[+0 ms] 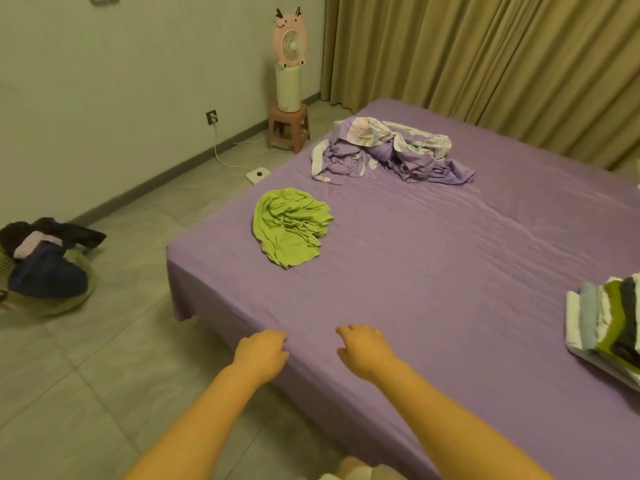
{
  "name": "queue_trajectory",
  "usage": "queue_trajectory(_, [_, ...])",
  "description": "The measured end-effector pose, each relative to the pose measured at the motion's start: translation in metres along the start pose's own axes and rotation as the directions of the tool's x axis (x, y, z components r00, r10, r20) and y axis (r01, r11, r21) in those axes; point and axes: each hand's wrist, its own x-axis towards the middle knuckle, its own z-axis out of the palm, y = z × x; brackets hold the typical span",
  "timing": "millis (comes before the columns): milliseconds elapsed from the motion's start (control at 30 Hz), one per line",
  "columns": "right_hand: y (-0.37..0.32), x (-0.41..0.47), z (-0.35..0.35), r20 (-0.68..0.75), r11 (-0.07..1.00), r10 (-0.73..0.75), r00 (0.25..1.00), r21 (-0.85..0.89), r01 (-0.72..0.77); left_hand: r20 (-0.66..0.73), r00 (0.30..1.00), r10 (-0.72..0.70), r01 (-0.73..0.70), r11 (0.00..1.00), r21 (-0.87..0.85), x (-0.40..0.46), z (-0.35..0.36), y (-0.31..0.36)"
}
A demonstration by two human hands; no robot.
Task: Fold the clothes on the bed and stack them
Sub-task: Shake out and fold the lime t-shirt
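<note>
A crumpled green garment point(291, 226) lies on the purple bed point(433, 271) near its left edge. Farther back sits a rumpled heap of purple and white patterned cloth point(388, 150). At the right edge of the bed stands a stack of folded clothes point(606, 317) in white, green and dark colours. My left hand point(261, 351) hovers at the bed's near edge with fingers loosely curled, holding nothing. My right hand point(363, 348) is just over the sheet beside it, fingers relaxed and empty. Both hands are well short of the green garment.
A laundry basket point(45, 268) heaped with dark clothes stands on the tiled floor at left. A pink fan point(289, 43) on a white cylinder sits on a pink stool point(287, 129) by the wall. A white power strip point(258, 174) lies on the floor. Curtains point(485, 57) hang behind the bed.
</note>
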Motion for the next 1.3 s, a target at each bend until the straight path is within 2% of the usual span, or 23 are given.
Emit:
queue_trajectory(133, [-0.003,0.029,-0.024,-0.029,1.000,-0.017,0.999,-0.010,0.017,0.004,1.000,0.000,0.001,1.000,-0.025,0.022,-0.025,-0.002])
queue_trajectory(467, [0.032,0.131,-0.076,-0.106,0.995,-0.045,0.993,0.088,0.055,-0.020,0.999,-0.032,0.034,0.996,0.087,0.118,-0.096,-0.012])
queue_trajectory(700, [0.042,0.210,-0.122,-0.109,0.995,-0.056,0.992,0.079,0.064,-0.070,0.997,-0.043,0.046,0.998,0.041,0.185,-0.140,-0.019])
queue_trajectory(867, [0.037,0.260,-0.141,-0.099,0.993,-0.062,0.993,0.090,0.071,-0.030,0.999,-0.021,0.022,1.000,0.017,0.231,-0.157,-0.036])
queue_trajectory(1100, [0.031,0.345,-0.151,-0.026,0.986,0.064,0.998,0.157,-0.059,0.078,0.996,0.042,-0.047,0.997,0.068,0.336,-0.194,-0.087])
queue_trajectory(1300, [0.019,0.444,-0.159,0.025,0.938,0.208,0.978,0.279,-0.207,0.022,0.994,0.106,-0.106,0.994,-0.007,0.465,-0.230,-0.129])
